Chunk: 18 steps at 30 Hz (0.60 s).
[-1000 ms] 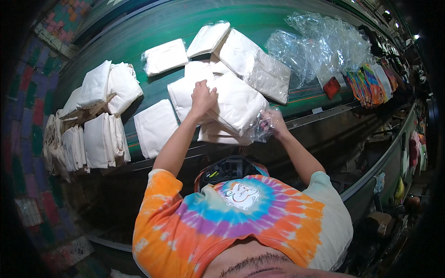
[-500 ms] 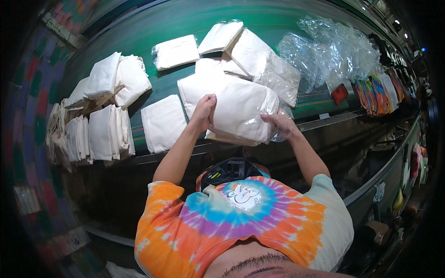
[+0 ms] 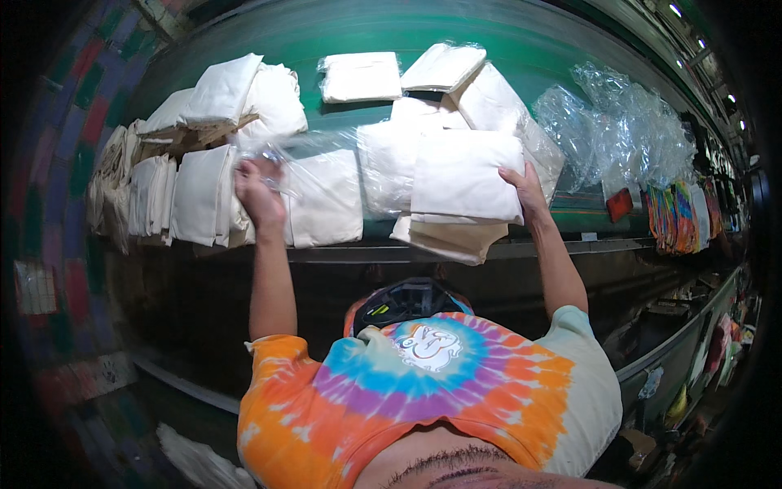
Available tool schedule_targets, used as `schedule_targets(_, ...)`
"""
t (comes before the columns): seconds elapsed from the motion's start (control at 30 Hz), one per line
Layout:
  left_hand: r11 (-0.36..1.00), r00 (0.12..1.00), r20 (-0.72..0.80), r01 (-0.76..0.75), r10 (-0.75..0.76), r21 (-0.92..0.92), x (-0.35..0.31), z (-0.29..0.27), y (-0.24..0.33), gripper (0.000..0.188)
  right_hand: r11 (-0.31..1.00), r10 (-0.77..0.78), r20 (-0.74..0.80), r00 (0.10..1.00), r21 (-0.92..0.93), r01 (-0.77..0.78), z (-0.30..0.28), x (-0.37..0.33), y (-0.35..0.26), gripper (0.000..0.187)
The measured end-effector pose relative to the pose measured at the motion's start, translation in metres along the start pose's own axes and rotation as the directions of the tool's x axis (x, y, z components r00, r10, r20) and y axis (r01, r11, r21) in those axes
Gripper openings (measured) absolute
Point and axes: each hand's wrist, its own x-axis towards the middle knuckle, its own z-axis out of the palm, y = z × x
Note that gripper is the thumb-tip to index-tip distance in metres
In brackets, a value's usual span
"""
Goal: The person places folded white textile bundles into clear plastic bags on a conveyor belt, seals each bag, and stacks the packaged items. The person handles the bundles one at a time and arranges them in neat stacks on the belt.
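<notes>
- Biggest change on my end: the left hand [image 3: 262,196] had left the side of the white bundle [image 3: 467,175] and was now way over toward the left end of the worktop [image 3: 489,28], clutching a wad of clear film [image 3: 314,159]. It was curled in pretty tight, though motion blur ate the fingertips for me.
- The right hand [image 3: 529,191] had swapped plastic for cloth. I had its thumb on top of the bundle's right edge, hand only part closed, fingers mostly tucked out of my sight.
- The bundle itself sat by the worktop's front edge, roughly mid-length, on top of some other folded white cloth [image 3: 456,240]. Its top face looked bare to me, no shine.
- The film ran taut-ish from the left hand back toward the bundle, passing over a flat folded piece [image 3: 326,216] near the front edge. Couldn't tell whether any of it was still wrapped round the bundle's far side.
- My read: with one hand on film and the other on cloth, spread well apart, wrapper and bundle were being worked as two separate things, so the right hand's hold mattered for keeping the bundle put.
- Round about: upright folded stacks [image 3: 208,196] at the left end, a shiny wrapped pack [image 3: 361,77] further back, and a heap of loose clear plastic [image 3: 615,130] toward the right.
</notes>
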Motion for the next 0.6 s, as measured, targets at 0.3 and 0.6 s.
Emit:
schedule_targets(0.3,0.907,0.896,0.425,0.065,0.131,-0.417,-0.009,0.061,0.086,0.047,0.993,0.006,0.327,0.945,0.112,-0.045,0.145,0.006,0.029,0.063)
schedule_targets(0.6,0.781,0.739,0.673,0.436,-0.027,-0.447,0.0,0.056,0.052,0.037,0.951,0.239,0.637,0.733,-0.001,-0.309,0.207,0.033,0.071,0.062)
